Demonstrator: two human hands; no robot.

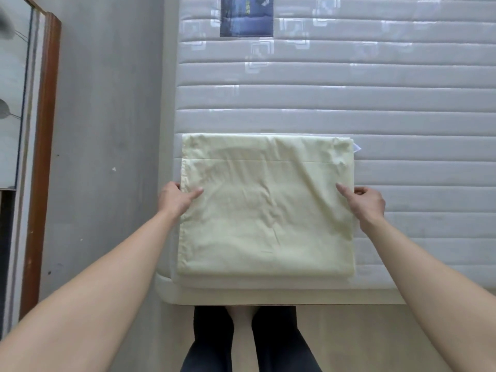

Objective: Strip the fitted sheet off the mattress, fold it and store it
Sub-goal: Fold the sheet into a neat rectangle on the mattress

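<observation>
Fitted sheet (265, 208): pale yellow, folded into a flat rectangle, lying at the near left corner of the bare quilted mattress (375, 103); small white tag at its far right corner. Mattress carries a blue label (246, 16) near the far edge. Left hand (175, 198): at the sheet's left edge, thumb laid on top, fingers tucked under, pinching the fold. Right hand (366, 201): at the right edge, thumb on top, fingers curled at the side, gripping likewise. Wood-framed mirror (16, 103) stands at left.
</observation>
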